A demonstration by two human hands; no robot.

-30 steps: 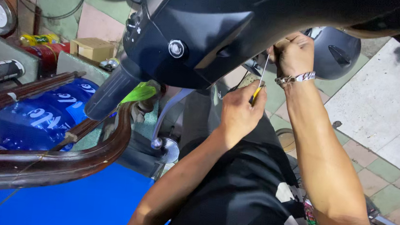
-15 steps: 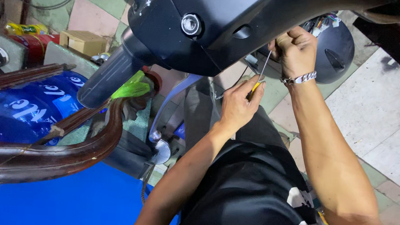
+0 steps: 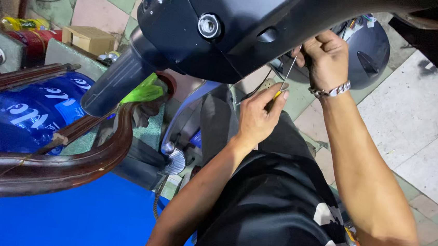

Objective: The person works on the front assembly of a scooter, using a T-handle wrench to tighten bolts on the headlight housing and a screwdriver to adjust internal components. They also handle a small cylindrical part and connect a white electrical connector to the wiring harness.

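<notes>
While the left hand (image 3: 255, 116) gripped a yellow-handled screwdriver (image 3: 283, 84), shaft toward one o'clock, the right hand (image 3: 327, 57) apparently clenched the scooter's black panel (image 3: 248, 21); driving a fastener, needing steady alignment.

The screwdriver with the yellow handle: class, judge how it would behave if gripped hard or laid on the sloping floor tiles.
The screwdriver probably stays stiff: its thin metal shaft looks straight while the left hand grips the handle. It seems light, since one hand holds it up easily. Its slim round shape suggests it could roll if laid down. The right hand is by its tip, under the dark scooter panel.
</notes>
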